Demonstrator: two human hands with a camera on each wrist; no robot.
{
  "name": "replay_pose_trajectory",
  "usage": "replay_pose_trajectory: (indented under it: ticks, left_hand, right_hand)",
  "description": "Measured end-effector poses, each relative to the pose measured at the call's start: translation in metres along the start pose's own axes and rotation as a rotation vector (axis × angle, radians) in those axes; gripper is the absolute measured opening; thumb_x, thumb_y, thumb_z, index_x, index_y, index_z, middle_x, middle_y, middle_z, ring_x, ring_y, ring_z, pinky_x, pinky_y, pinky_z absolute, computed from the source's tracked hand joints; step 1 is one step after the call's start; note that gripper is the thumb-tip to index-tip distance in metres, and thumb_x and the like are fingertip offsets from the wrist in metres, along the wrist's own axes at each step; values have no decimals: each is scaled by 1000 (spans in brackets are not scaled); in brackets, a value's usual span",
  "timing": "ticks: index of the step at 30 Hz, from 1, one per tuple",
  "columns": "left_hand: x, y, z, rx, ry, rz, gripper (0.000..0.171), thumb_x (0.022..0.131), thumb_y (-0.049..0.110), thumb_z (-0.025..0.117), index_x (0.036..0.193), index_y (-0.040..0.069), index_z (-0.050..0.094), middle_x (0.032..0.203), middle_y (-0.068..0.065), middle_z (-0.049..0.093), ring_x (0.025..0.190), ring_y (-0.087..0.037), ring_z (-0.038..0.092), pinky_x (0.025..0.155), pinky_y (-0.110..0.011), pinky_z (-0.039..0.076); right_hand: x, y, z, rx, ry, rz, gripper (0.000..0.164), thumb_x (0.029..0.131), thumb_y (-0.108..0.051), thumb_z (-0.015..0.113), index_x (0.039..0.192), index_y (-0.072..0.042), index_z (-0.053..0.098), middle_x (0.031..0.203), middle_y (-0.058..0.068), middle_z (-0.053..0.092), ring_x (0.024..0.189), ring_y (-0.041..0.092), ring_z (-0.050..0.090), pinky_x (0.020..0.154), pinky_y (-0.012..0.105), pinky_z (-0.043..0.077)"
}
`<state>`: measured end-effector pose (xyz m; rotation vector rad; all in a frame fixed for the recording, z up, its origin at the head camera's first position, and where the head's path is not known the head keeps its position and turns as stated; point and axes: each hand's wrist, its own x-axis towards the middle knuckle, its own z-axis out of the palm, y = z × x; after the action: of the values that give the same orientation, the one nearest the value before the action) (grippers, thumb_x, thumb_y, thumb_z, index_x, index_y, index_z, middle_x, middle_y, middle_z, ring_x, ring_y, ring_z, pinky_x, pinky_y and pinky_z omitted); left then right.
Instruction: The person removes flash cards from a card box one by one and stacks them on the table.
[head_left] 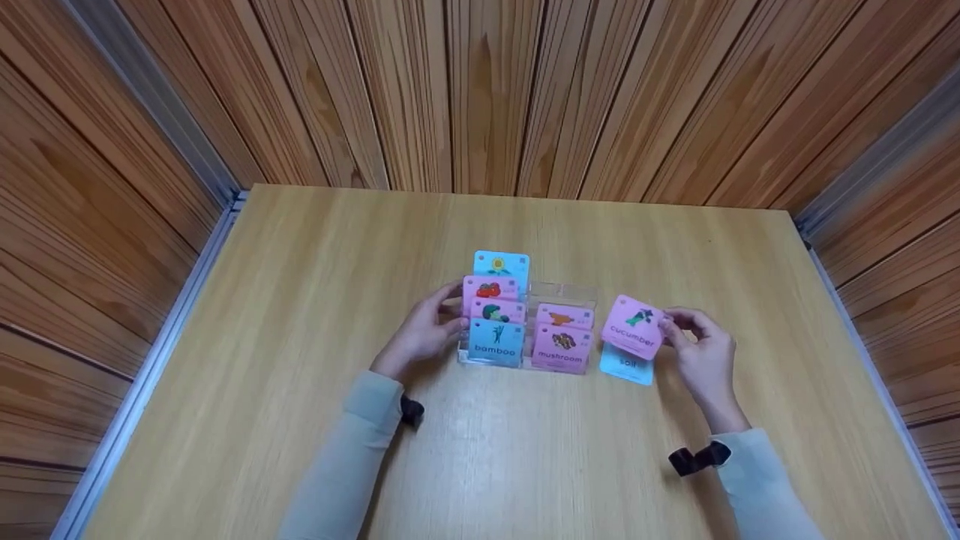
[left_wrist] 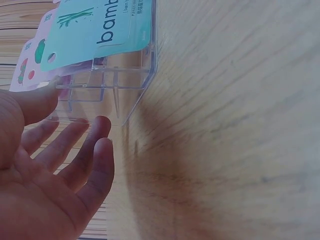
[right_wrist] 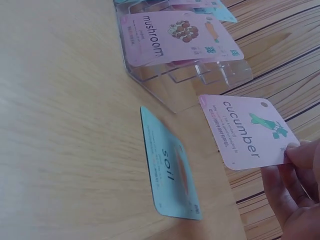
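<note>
My left hand [head_left: 426, 328] holds the left side of a clear stepped card stand [head_left: 561, 292], thumb toward the front, fingers along its side wall. In the stand's left column are a blue bamboo card [head_left: 496, 346], two pink cards behind it and a blue sunflower card [head_left: 501, 262] at the back. On the right are a pink mushroom card [head_left: 561, 351] and a pink card with an orange picture [head_left: 566, 315]. My right hand [head_left: 703, 358] pinches a pink cucumber card [right_wrist: 245, 135] by its right edge, raised over a blue soil card [right_wrist: 170, 172] lying on the table.
The wooden table [head_left: 322, 262] has wood-grain panels [head_left: 487, 97] along its back and sides. Metal framing [head_left: 150, 352] runs by its left edge. A dark wrist strap piece [head_left: 701, 457] juts from the right sleeve, another [head_left: 412, 412] from the left.
</note>
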<state>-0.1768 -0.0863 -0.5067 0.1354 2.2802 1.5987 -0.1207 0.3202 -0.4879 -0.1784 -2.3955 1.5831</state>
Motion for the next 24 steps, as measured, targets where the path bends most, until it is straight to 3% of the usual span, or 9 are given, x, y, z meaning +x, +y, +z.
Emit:
replay_pose_trajectory:
  ticks: [6, 13, 24]
  left_hand:
    - [0, -1, 0, -18, 2, 1, 68, 96, 12, 67, 151, 41, 38, 143, 8, 47, 118, -13, 56, 99, -32, 49]
    - [-2, -1, -1, -10, 2, 0, 68, 96, 15, 67, 151, 42, 37, 142, 8, 48, 119, -14, 55, 99, -34, 49]
    - [-2, 2, 1, 6, 22, -5, 69, 95, 13, 68, 152, 38, 38, 142, 6, 48, 118, -14, 54, 100, -33, 48]
  right_hand:
    - [-2, 9, 0, -13, -6, 15, 24, 97, -9, 64, 119, 0, 67, 110, 12, 63, 98, 17, 62, 79, 24, 56]
    - [-2, 15, -2, -33, -53, 97, 25, 99, -11, 62, 122, -3, 66, 115, 10, 62, 99, 19, 61, 81, 24, 56]
    - [0, 24, -2, -69, -114, 164, 23, 100, -6, 59, 121, -1, 66, 114, 14, 63, 93, 20, 62, 74, 25, 57]
